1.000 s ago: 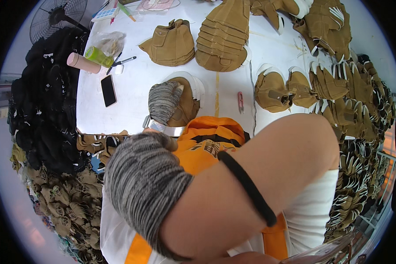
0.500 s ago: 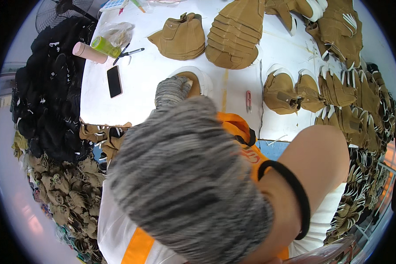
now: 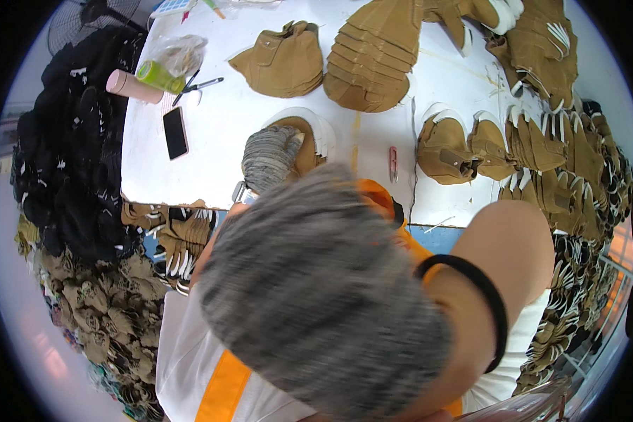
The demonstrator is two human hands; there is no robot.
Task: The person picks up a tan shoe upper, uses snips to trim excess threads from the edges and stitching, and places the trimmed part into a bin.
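My left hand [image 3: 271,156], in a grey knitted glove, is curled over a brown shoe upper [image 3: 304,151] with a white curved rim, on the white table. Its fingers are partly hidden by the upper and by my other hand. A metal watch [image 3: 240,191] shows at that wrist. My right hand [image 3: 323,295], in a similar grey glove, is raised close before the camera, large and smeared by motion. What its fingers do, or hold, cannot be made out. A black band [image 3: 471,302] circles that bare arm. Pink-handled thread snips [image 3: 393,164] lie to the right of the upper.
A fanned stack of brown uppers [image 3: 369,60] and another brown pile [image 3: 285,60] lie beyond. Rows of uppers with white edges [image 3: 446,144] fill the right. At left are a phone [image 3: 176,133], a pink bottle [image 3: 133,86], a green container [image 3: 160,76] and black heaps [image 3: 77,141].
My gloved right hand has moved slightly right and down, uncovering more of the left wrist and watch. The left hand stays at the shoe upper. The whole view has shifted a little.
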